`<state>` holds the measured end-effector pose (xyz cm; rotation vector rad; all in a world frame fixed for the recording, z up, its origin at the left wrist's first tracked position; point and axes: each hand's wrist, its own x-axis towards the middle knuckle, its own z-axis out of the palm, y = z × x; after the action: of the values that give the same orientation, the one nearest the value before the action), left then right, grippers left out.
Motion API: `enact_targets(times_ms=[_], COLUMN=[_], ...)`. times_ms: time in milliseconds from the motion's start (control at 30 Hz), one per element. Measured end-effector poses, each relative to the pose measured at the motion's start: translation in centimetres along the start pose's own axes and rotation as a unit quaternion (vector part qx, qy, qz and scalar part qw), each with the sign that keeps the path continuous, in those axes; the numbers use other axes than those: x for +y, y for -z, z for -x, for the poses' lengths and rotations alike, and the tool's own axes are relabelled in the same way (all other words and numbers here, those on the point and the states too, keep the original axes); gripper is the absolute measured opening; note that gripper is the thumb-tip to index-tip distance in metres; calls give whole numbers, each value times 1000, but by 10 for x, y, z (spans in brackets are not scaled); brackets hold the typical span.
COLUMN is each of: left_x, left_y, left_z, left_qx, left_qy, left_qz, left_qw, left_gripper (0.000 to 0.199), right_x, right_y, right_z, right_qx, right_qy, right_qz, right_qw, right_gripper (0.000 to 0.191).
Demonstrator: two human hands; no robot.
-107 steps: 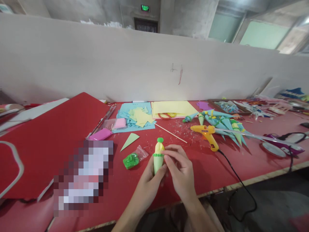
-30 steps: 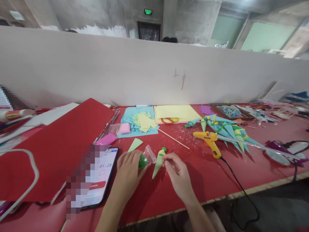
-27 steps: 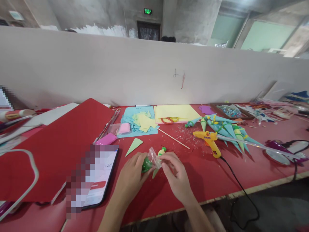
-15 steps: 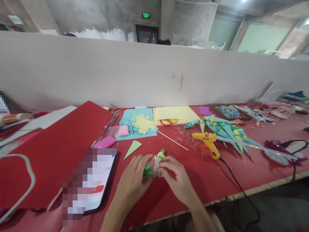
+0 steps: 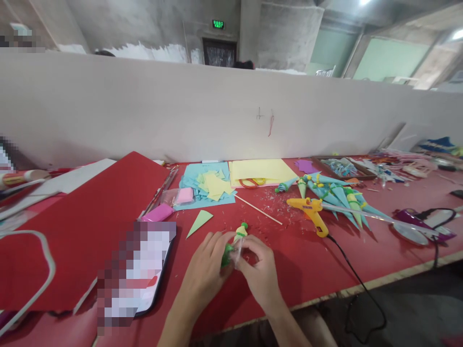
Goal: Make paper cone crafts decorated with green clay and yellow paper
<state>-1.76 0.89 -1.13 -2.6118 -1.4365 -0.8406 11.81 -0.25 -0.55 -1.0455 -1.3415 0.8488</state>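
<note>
My left hand [image 5: 206, 260] is closed around a clear plastic bag with a soft green lump [image 5: 226, 255] inside, which looks like modelling clay. Thumb and fingers of my right hand [image 5: 261, 267] pinch the crumpled clear end of the bag [image 5: 238, 254]. Just beyond my fingertips lies a small pale-yellow paper cone [image 5: 241, 232] with a green band and a green ball at its tip; its lower part is hidden. A flat pale-green paper piece [image 5: 200, 222] rests to the left of it.
A yellow glue gun [image 5: 314, 214] with a black cord lies to the right, before several blue and yellow paper cones [image 5: 338, 195]. A thin stick [image 5: 258, 209] lies mid-table. Left are a phone [image 5: 148, 284], pink packets [image 5: 159, 212] and a large red board [image 5: 90, 231].
My hands have drawn closer together, and the bag with the green lump has shifted slightly right. The plastic between my fingers is bunched tighter.
</note>
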Motion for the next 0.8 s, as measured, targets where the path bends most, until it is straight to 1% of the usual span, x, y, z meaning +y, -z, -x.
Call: enact_targets(times_ms=[100, 233, 300, 400, 500, 567, 667, 733, 800], left_x=[3, 7, 9, 12, 15, 16, 17, 17, 16], left_y=[-1, -1, 0, 3, 6, 7, 8, 8, 9], left_z=[-1, -2, -3, -3, -4, -6, -7, -6, -5], left_qx=[-7, -9, -18, -35, -36, -32, -31, -32, -31], left_qy=[-12, -10, -4, 5, 10, 19, 27, 34, 54], left_qz=[-8, -5, 7, 29, 39, 43, 50, 61, 87], left_qw=[1000, 1000, 1000, 999, 999, 998, 998, 997, 994], left_gripper=[36, 38, 43, 52, 49, 45, 44, 43, 43], right_x=[1, -1, -2, -1, 1, 2, 3, 3, 2], right_y=[0, 0, 0, 2, 3, 3, 2, 2, 2], right_z=[2, 2, 2, 3, 3, 2, 1, 0, 0], right_qx=[25, 25, 26, 27, 32, 35, 32, 35, 46], right_qy=[5, 1, -3, 5, 14, -8, -75, -106, -115], right_qz=[36, 26, 21, 40, 41, 5, -85, -127, -143], right_qw=[999, 999, 999, 999, 999, 999, 993, 986, 982], right_gripper=[15, 17, 16, 17, 17, 13, 7, 9, 13])
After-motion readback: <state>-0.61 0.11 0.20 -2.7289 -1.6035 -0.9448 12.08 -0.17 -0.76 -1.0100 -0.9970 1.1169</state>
